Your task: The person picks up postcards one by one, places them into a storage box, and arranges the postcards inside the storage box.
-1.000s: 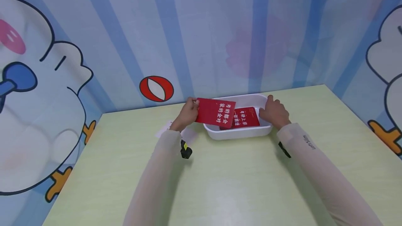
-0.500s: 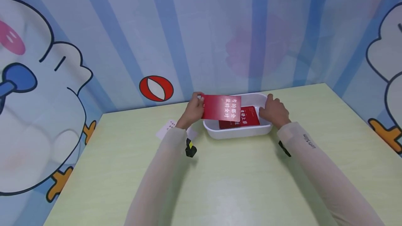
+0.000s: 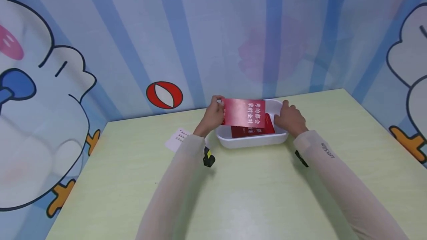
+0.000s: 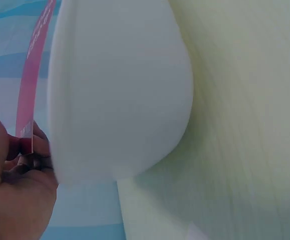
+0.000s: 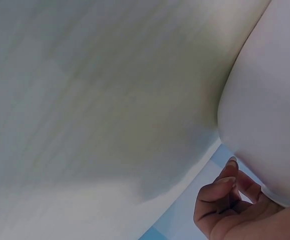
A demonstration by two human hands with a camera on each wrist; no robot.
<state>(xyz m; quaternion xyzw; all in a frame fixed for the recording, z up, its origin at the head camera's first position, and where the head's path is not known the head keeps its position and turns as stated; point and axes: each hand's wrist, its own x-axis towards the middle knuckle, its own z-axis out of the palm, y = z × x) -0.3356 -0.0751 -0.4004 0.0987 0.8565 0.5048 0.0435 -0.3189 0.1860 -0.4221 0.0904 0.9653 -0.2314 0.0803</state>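
In the head view my left hand (image 3: 213, 115) pinches one end of a red card (image 3: 241, 112) printed with white Chinese characters. The card is held above a white plastic bin (image 3: 253, 142), overlapping its left part. Seen from the left wrist, the card (image 4: 32, 75) is nearly edge-on between thumb and fingers, just over the bin's rim. Another red card (image 3: 240, 132) with white writing lies inside the bin, partly hidden by the held one. My right hand (image 3: 291, 119) grips the bin's right end at the rim; the right wrist view shows curled fingers beside its outer wall (image 5: 270, 90).
A pale card (image 3: 176, 139) with small dark print lies on the light wooden table (image 3: 250, 195) left of the bin, partly behind the left sleeve. Behind the bin, close to the table's back edge, hangs a blue striped backdrop (image 3: 230, 47) with cartoon figures.
My left hand has carried the red card rightward and slightly up, farther over the bin, levelling its tilt. More of the pale card shows. My right hand stays on the bin.
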